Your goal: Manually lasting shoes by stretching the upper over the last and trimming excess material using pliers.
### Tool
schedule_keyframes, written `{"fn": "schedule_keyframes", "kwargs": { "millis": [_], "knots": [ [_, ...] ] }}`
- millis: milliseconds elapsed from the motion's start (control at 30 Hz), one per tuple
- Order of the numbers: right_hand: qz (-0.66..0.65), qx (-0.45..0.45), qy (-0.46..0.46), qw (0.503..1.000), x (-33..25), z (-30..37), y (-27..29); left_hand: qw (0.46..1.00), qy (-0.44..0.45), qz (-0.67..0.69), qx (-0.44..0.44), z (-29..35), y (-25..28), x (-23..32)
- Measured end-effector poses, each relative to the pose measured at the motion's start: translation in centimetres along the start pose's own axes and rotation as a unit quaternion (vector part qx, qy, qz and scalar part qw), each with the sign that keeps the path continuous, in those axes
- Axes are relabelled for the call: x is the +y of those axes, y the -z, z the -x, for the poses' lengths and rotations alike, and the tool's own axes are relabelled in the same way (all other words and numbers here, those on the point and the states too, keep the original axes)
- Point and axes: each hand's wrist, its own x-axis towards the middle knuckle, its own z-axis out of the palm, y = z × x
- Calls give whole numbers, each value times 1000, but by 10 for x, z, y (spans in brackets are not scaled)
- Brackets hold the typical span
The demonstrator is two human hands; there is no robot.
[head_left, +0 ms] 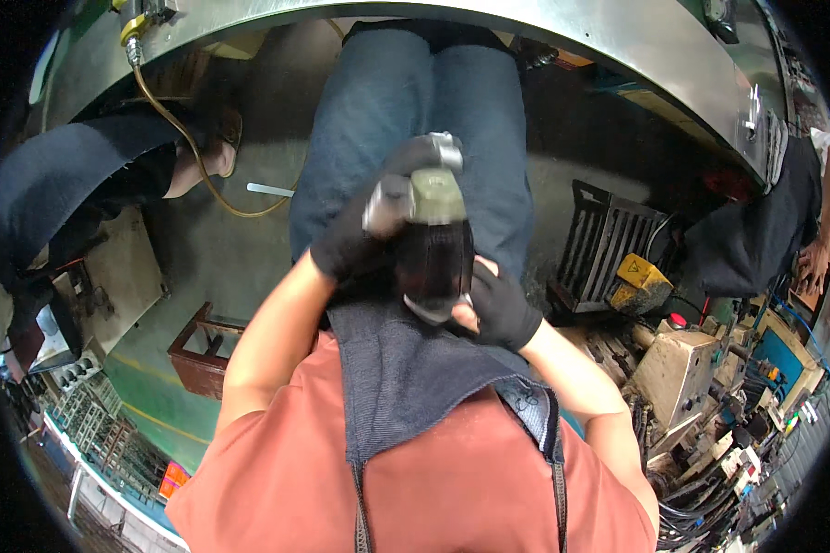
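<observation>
Above my lap I hold what looks like a black shoe upper [436, 263] on a pale green last [437, 196], blurred by motion. Its lower end, nearest my chest, has a whitish edge. My left hand [371, 217], in a black glove with whitish fingertip coverings, is closed around the far left side by the green block. Lower on the right side, my gloved right hand [500, 309] grips the near end, its thumb and some fingertips bare. The underside of the piece is hidden from me.
A metal worktable edge [563, 23] curves across the far side, with an air hose [161, 111] hanging at left. Other people sit at left and right. A dark slatted crate [592, 244], a yellow foot pedal [641, 281] and machinery [678, 378] stand at right; a brown stool [198, 355] is at left.
</observation>
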Motion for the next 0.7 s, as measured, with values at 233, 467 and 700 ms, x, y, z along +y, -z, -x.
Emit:
{"fn": "schedule_keyframes", "kwargs": {
  "millis": [233,467,700],
  "knots": [
    [-284,40,-294,912,-41,-97,105,967,141,171,125,-83,40,21],
    [-444,-3,-407,798,69,-118,90,948,80,-232,201,-59,21,-44],
    [-70,-174,-204,961,80,-114,112,908,-41,-334,249,-27,-16,-68]
  ]
}}
